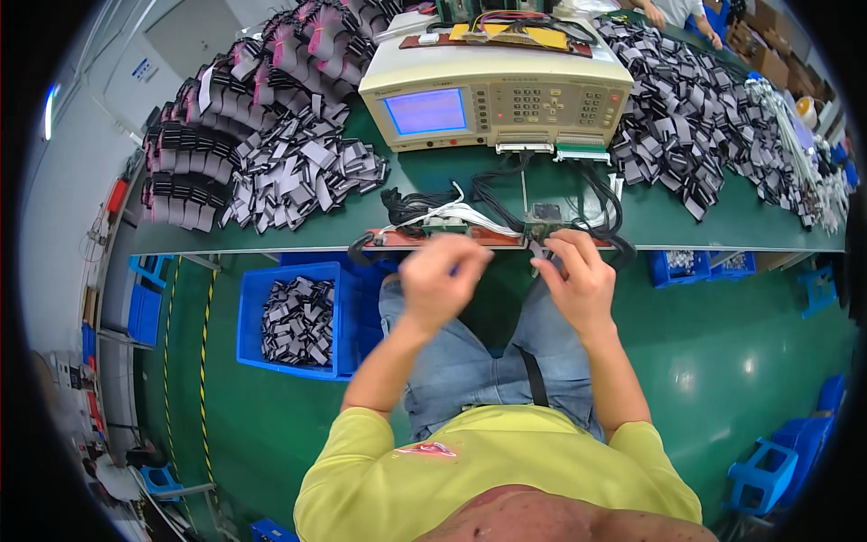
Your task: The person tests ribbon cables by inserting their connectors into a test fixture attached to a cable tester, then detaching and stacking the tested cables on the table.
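Note:
My right hand (581, 278) is at the table's front edge, thumb and fingers closed on a short grey ribbon cable (538, 251). That cable meets a small test fixture (545, 217) fixed at the edge; my fingers partly cover it. My left hand (442, 282) is curled and smeared by motion, just in front of a second fixture board (444, 223); whether its fingers hold anything is hidden. Black and white wire bundles (492, 210) run from the fixtures toward a beige bench tester (497, 99) with a lit screen, which stands behind them.
Loose ribbon cables (307, 167) lie heaped left of the tester, beside stacked bundles (194, 154). Another large heap (673, 117) covers the right side. A blue bin (242, 316) of ribbon cables stands at my left. Another person's hand (713, 38) shows at the far right.

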